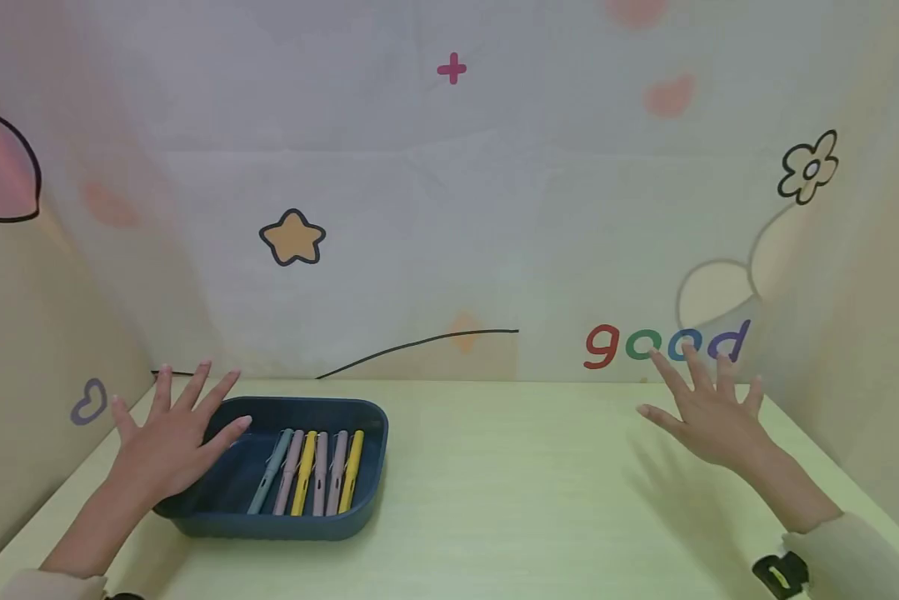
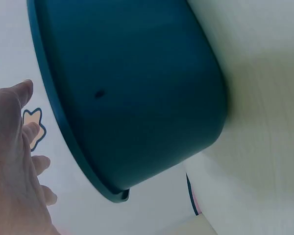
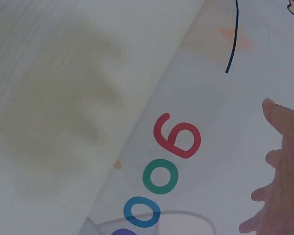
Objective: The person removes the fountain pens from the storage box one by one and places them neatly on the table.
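A dark blue tray [image 1: 269,527] stands on the left part of the table. Inside it several pens lie side by side: a blue-green pen [image 1: 271,472], a yellow pen [image 1: 304,472], another yellow pen [image 1: 352,472] and some pale purple pens [image 1: 320,472]. My left hand [image 1: 167,446] hovers over the tray's left end, fingers spread, holding nothing. In the left wrist view that hand [image 2: 14,166] is apart from the tray's outer wall [image 2: 137,98]. Over the table's right side my right hand [image 1: 715,421] is spread in the air, holding nothing.
The pale table [image 1: 509,483] meets a printed cloth backdrop [image 1: 419,208] at the back, with side panels left and right. Coloured letters reading "good" [image 1: 601,346] are on the backdrop behind my right hand. A dark band [image 1: 781,575] is on my right wrist.
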The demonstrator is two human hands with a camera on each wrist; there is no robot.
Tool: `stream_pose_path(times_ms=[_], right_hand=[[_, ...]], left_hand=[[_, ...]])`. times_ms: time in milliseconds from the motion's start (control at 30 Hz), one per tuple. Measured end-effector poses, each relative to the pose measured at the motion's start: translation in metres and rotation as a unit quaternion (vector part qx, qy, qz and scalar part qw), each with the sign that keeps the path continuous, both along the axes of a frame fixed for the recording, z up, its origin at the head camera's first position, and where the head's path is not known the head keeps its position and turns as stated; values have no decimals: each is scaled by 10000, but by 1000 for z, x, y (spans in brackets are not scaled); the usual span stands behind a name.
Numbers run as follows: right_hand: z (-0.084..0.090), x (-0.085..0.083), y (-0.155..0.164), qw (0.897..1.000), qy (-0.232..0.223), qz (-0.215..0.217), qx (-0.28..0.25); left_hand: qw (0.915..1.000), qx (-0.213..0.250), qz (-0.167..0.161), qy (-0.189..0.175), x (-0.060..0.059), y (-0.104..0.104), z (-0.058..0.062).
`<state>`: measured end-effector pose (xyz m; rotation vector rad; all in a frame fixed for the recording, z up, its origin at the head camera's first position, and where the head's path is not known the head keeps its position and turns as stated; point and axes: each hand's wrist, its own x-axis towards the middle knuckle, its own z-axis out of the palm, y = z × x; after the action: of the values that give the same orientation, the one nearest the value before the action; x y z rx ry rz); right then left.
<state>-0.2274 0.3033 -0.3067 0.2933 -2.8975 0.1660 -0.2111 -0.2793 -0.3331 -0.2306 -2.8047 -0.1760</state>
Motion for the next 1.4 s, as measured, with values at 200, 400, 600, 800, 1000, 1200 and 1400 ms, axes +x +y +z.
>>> stream_pose_path(times_ms=[200,400,600,800,1000,1200,1400], right_hand=[[11,0,-17,9995,-31,98,-310],[29,-6,-48,9953,-130,316,-904],[36,-12,-92,9862,-227,884,-1380],[31,-16,-130,9636,-477,1619,-2073],[25,-19,-167,9379,-805,2104,-2638],[19,-18,-202,9136,-1206,2214,-3190],[15,-16,-234,9003,-1581,2145,-3441]], left_hand=[[10000,58,-5,32,2,-5,5],[9990,397,-10,-185,5,-18,8],[9945,983,-325,-181,4,-35,9],[9786,1765,-1060,-13,1,-43,2],[9736,2048,-976,-239,1,-46,-5],[9685,2296,-614,-740,1,-50,-13],[9504,2795,-561,-1244,-1,-53,-18]])
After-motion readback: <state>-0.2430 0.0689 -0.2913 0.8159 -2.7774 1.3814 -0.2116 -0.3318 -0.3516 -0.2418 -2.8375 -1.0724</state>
